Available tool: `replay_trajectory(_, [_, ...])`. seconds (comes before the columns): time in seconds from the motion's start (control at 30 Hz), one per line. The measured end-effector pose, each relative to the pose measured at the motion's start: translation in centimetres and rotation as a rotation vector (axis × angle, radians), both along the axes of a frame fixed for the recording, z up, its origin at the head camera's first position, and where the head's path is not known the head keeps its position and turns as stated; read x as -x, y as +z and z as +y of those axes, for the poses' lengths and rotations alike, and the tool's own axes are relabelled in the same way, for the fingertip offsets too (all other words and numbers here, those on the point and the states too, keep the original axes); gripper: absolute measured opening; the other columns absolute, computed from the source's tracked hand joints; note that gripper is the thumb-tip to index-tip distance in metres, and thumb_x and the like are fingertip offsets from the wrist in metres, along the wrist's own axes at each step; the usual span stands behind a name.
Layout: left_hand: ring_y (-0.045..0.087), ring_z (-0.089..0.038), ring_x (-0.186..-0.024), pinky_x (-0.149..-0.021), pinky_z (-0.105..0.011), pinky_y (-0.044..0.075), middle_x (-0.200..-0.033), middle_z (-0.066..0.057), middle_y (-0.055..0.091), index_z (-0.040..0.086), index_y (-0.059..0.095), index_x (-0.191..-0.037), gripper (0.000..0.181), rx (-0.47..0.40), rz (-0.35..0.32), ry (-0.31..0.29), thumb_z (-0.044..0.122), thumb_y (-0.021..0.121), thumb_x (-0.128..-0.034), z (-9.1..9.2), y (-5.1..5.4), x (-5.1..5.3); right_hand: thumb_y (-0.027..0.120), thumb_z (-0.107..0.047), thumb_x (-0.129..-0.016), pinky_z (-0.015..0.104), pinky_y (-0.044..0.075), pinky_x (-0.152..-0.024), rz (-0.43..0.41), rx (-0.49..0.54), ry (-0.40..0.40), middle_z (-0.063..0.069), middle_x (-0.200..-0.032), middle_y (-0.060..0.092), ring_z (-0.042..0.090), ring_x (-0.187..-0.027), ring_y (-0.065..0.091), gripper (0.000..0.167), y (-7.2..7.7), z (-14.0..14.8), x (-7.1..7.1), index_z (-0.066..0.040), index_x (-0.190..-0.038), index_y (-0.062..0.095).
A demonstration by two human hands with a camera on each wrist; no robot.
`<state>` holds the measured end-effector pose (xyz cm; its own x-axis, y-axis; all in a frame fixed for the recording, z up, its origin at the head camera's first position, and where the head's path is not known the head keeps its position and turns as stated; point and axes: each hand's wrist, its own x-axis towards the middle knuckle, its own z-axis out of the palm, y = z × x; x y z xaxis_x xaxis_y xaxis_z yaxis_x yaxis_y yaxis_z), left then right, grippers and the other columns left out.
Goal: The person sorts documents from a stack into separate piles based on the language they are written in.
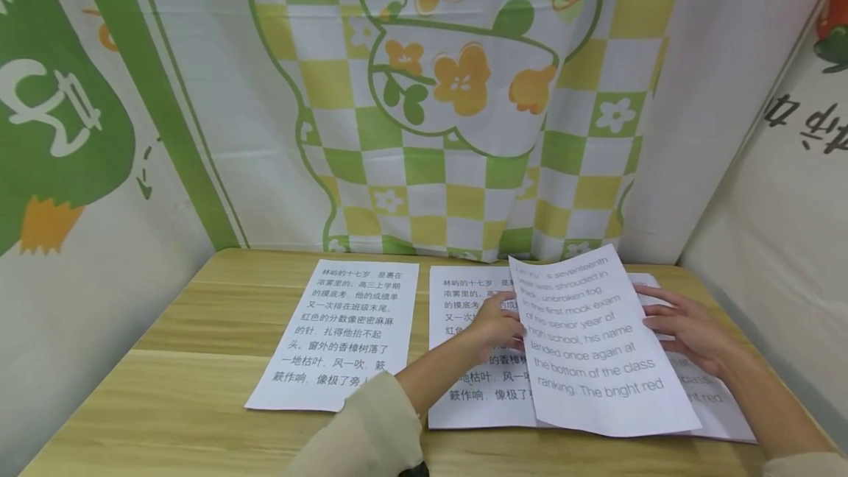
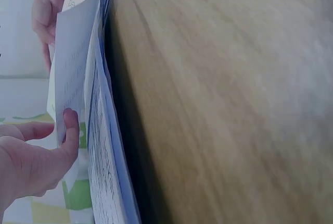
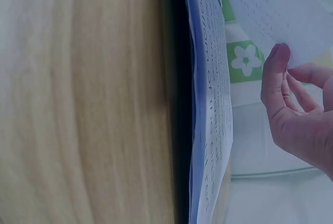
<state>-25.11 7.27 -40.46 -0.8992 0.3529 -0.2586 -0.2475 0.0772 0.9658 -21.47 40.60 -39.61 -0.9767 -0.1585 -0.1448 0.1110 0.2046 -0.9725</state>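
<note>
A white sheet printed with English text (image 1: 596,352) is raised and tilted above the right side of the table. My left hand (image 1: 495,322) pinches its left edge between thumb and finger, as the left wrist view shows. At the opposite edge, my right hand (image 3: 304,107) pinches the paper, thumb against forefinger. Beneath the raised sheet lie a pile with Chinese text on top (image 1: 480,389) and, to its right, pages with English text (image 1: 725,407). The raised sheet and my left hand hide part of both.
A separate sheet of Chinese text (image 1: 347,330) lies on the left of the wooden table (image 1: 165,389). Behind the table hangs a checked, flowered curtain (image 1: 424,168). Pale printed cloth walls (image 1: 782,190) close in both sides.
</note>
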Motion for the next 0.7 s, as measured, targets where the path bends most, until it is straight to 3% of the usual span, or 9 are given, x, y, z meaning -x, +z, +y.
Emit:
replay_trajectory(0.37, [0.073,-0.030,-0.091,-0.081,-0.039,0.065,-0.115,-0.017,0.068,0.002,0.041,-0.156,0.077,-0.081,-0.046,-0.005,-0.016,0.064,-0.0840,1.7,-0.1,-0.8,0.061,-0.005,-0.102,0.032,0.063,-0.080,-0.003,-0.007,-0.045,-0.013,-0.110,0.067,0.010,-0.097,0.070,0.047,0.1,1.8,-0.4,-0.040,-0.133,0.065])
replay_trajectory(0.53, [0.074,-0.028,-0.085,-0.078,-0.037,0.065,-0.111,-0.013,0.068,0.003,0.043,-0.154,0.081,-0.021,-0.023,0.012,-0.018,0.068,-0.0805,2.6,-0.2,-1.0,0.059,-0.002,-0.103,0.033,0.063,-0.080,-0.013,0.022,-0.040,-0.011,-0.110,0.067,0.012,-0.097,0.071,0.048,-0.1,2.2,-0.6,-0.045,-0.124,0.068])
replay_trajectory(0.7, [0.073,-0.027,-0.081,-0.080,-0.038,0.064,-0.107,-0.011,0.069,0.005,0.045,-0.153,0.081,0.050,-0.014,0.023,-0.017,0.070,-0.0797,3.2,-0.1,-1.3,0.059,-0.004,-0.103,0.034,0.063,-0.080,-0.016,0.005,-0.038,-0.013,-0.111,0.066,0.012,-0.097,0.071,0.047,-0.2,2.4,-0.7,-0.043,-0.127,0.067])
